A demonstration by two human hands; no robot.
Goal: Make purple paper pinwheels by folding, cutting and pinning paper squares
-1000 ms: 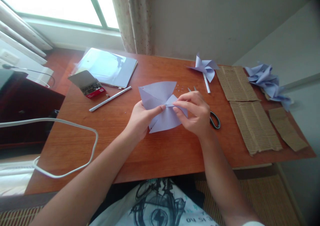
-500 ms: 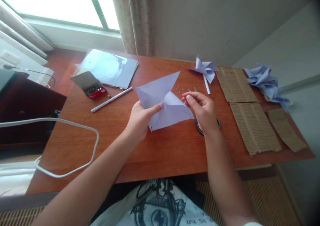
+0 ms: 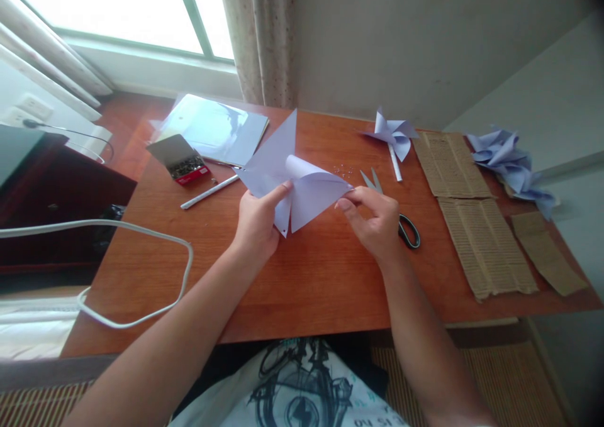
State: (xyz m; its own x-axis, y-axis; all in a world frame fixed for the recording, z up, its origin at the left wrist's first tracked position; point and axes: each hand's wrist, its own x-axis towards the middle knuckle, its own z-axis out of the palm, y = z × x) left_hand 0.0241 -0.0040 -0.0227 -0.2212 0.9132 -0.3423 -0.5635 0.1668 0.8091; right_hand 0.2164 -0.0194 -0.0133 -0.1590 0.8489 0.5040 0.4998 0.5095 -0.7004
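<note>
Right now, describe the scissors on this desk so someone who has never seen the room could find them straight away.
On the wooden desk, look just beyond the right hand, between it and the strips of corrugated cardboard. The scissors lie flat there, metal blades pointing toward the wall, dark handle loops partly hidden by the hand: the only metal tool among paper things.

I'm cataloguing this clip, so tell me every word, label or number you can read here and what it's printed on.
"NO": upside-down white letters on the shirt at the bottom edge; the rest of that line is cut off.
Red pin box: any print is too small to read.
Lilac paper held by the left hand and right hand: no writing visible.
</note>
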